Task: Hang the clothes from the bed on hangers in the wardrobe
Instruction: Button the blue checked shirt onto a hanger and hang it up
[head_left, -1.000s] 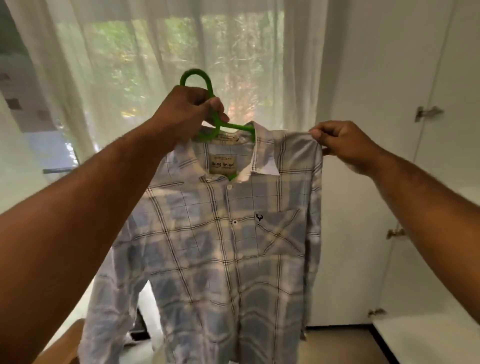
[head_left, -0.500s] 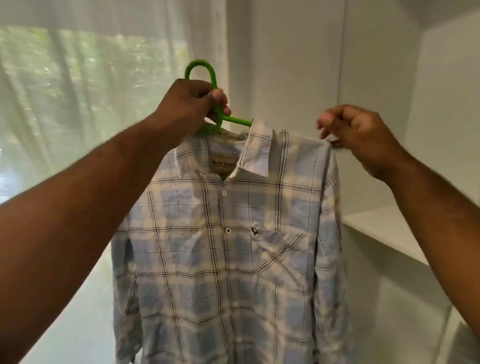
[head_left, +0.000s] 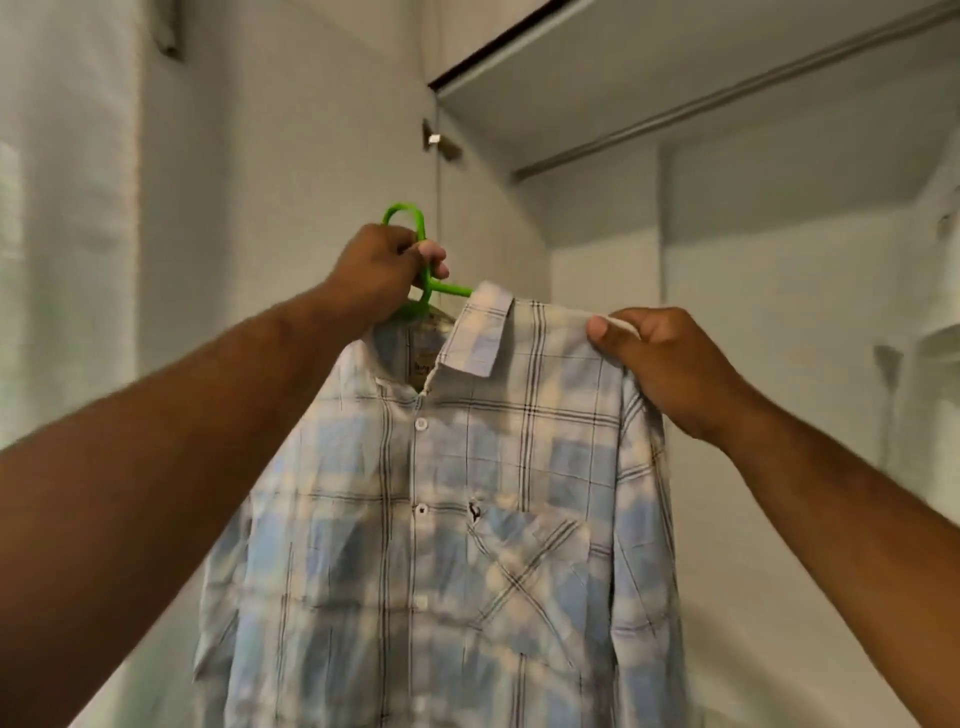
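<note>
Window backdrop gone since half-second ago; open wardrobe now fills background behind shirt, whole view tilted upward. Left hand curled tight round neck of green hanger, hook poking above knuckles. Right hand pinches shoulder seam of plaid shirt between thumb and bent fingers. Shirt draped on hanger, buttoned, chest pocket showing, hanging free in front of wardrobe opening. Rail well above and behind, hanger not on it. Curtain at far left edge.
</note>
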